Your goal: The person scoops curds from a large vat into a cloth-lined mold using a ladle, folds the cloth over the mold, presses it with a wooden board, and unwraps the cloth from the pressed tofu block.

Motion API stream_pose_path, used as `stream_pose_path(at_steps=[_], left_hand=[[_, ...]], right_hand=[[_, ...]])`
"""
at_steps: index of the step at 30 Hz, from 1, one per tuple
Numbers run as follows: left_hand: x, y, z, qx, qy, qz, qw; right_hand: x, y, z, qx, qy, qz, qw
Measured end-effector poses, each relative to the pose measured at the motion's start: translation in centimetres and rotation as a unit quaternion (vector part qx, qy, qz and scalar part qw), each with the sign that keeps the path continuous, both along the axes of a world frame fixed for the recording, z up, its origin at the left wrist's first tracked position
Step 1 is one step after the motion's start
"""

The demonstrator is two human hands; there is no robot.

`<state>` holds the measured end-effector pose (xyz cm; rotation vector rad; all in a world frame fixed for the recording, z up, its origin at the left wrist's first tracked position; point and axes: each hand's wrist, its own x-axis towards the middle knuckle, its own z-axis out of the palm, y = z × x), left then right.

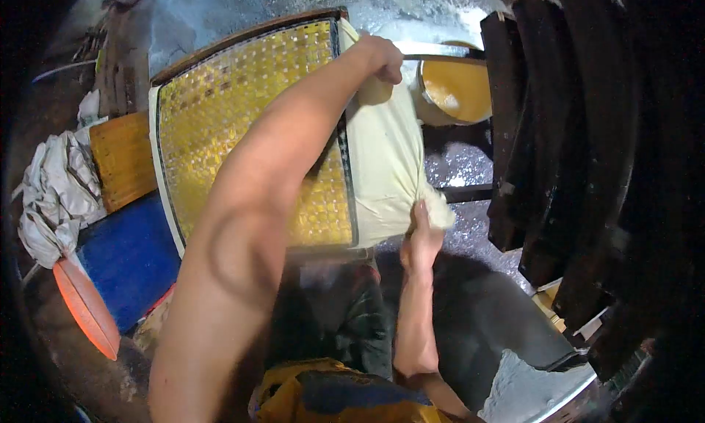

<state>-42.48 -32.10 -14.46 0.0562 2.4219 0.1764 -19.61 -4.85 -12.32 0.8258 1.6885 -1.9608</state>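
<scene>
A rectangular panel [250, 136] with a yellow, woven-looking grid surface and dark edging lies in front of me. Pale cream cloth [385, 151] covers its right end and stretches past it, pulled into creases. My left hand [382, 59] reaches across the panel, its fingers curled closed at the cloth's far edge. Closer to my body, my right hand [422, 239] grips a bunched fold of the same cloth, with a ruffled end sticking out to the right. My left forearm hides part of the panel.
A round bucket [433, 111] with yellow-orange content stands beyond the cloth. Dark slatted pieces [573, 144] line the right side. At left are crumpled whitish sheeting [59, 195], a blue board [128, 261] and an orange disc-like object [84, 305]. The floor looks wet.
</scene>
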Motion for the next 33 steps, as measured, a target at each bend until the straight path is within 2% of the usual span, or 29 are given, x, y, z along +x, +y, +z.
stream_pose_path(at_steps=[2, 3, 4, 5, 6, 7, 8, 9, 10, 11, 12, 13, 14, 15, 16, 17, 18, 19, 20, 21, 22, 23, 25, 26, 27, 28, 29, 31, 33], left_hand=[[0.9, -1.1, 0.1, 0.106, 0.166, 0.015, 0.98], [1.4, -2.2, -0.6, 0.177, 0.256, 0.033, 0.95], [2.1, -3.5, -0.6, 0.244, 0.343, 0.05, 0.906], [3.9, -4.9, 2.4, 0.302, 0.33, 0.062, 0.892], [6.5, -6.0, 3.4, 0.38, 0.348, 0.12, 0.849], [8.9, -7.8, 3.7, 0.454, 0.363, 0.175, 0.795], [11.0, -9.7, 1.5, 0.48, 0.389, 0.246, 0.747], [14.6, -11.7, 1.3, 0.436, 0.393, 0.314, 0.747], [18.3, -13.5, -1.9, 0.32, 0.487, 0.419, 0.696], [23.0, -16.1, -3.6, 0.383, 0.439, 0.486, 0.651], [27.9, -19.2, -6.4, 0.186, 0.441, 0.556, 0.68], [34.1, -22.1, -11.4, 0.23, 0.586, 0.544, 0.555], [40.0, -22.4, -9.5, 0.107, 0.582, 0.6, 0.539], [45.8, -22.9, -9.8, 0.031, 0.571, 0.658, 0.49], [51.0, -22.9, -10.7, -0.031, 0.631, 0.619, 0.466], [55.1, -21.3, -8.6, -0.118, 0.401, 0.749, 0.514], [60.5, -20.2, -11.0, -0.063, 0.21, 0.796, 0.564], [62.5, -17.2, -9.4, 0.096, 0.144, 0.839, 0.516], [67.4, -14.2, -14.7, 0.374, 0.034, 0.883, 0.282], [66.4, -12.3, -10.4, 0.447, -0.03, 0.868, 0.214], [64.5, -10.8, -5.4, 0.515, -0.09, 0.84, 0.145], [66.8, -8.1, -10.4, 0.515, 0.007, 0.831, 0.21], [66.2, -7.7, -9.7, 0.516, 0.111, 0.809, 0.259], [63.8, -9.7, -3.7, 0.529, 0.117, 0.803, 0.248], [64.8, -8.9, -7.8, 0.54, 0.173, 0.799, 0.201], [64.9, -9.3, -10.7, 0.576, 0.171, 0.782, 0.167], [64.8, -10.1, -11.2, 0.589, 0.221, 0.762, 0.152], [63.7, -11.8, -11.5, 0.666, 0.223, 0.687, -0.186], [63.9, -11.5, -15.4, 0.682, 0.204, 0.674, -0.198]], right_hand=[[3.1, -1.6, 2.8, 0.133, 0.143, -0.026, 0.98], [4.5, -3.2, 5.3, 0.194, 0.209, 0.008, 0.958], [6.8, -3.4, 5.1, 0.263, 0.248, 0.065, 0.93], [8.4, -5.1, 6.6, 0.305, 0.269, 0.123, 0.905], [10.8, -5.9, 6.3, 0.36, 0.357, 0.186, 0.842], [13.2, -6.7, 5.6, 0.302, 0.361, 0.255, 0.844], [15.6, -8.5, 4.1, 0.26, 0.373, 0.233, 0.86], [17.4, -8.7, 1.7, 0.299, 0.307, 0.425, 0.797], [19.2, -8.9, -0.7, 0.31, 0.265, 0.604, 0.685], [19.4, -9.6, -0.5, 0.284, 0.337, 0.57, 0.693], [19.5, -10.4, -0.4, 0.255, 0.406, 0.532, 0.698], [20.1, -10.4, -1.1, 0.335, 0.38, 0.635, 0.583], [20.2, -10.3, -1.1, 0.36, 0.367, 0.659, 0.549], [19.8, -10.0, -1.0, 0.385, 0.353, 0.68, 0.514], [19.4, -9.8, -1.0, 0.409, 0.339, 0.7, 0.478], [19.1, -9.5, -1.2, 0.402, 0.343, 0.694, 0.489], [18.6, -9.4, -1.3, 0.395, 0.348, 0.688, 0.5], [18.0, -9.8, -0.6, 0.412, 0.311, 0.704, 0.489], [17.4, -10.6, -0.1, 0.428, 0.274, 0.718, 0.476], [16.7, -11.3, -0.2, 0.431, 0.398, 0.676, 0.446], [16.0, -14.6, 0.9, 0.442, 0.38, 0.687, 0.434], [15.4, -17.3, 1.6, 0.433, 0.414, 0.68, 0.422], [14.5, -23.0, 1.6, 0.404, 0.485, 0.66, 0.407], [14.2, -26.2, 1.3, 0.386, 0.52, 0.647, 0.403], [14.1, -29.8, 1.4, 0.376, 0.541, 0.644, 0.388], [14.1, -33.4, 1.6, 0.366, 0.562, 0.641, 0.374], [14.3, -37.0, 1.5, 0.345, 0.594, 0.631, 0.361], [14.5, -43.6, 0.7, 0.312, 0.631, 0.631, 0.327], [14.3, -49.4, -1.5, 0.324, 0.633, 0.655, 0.256]])
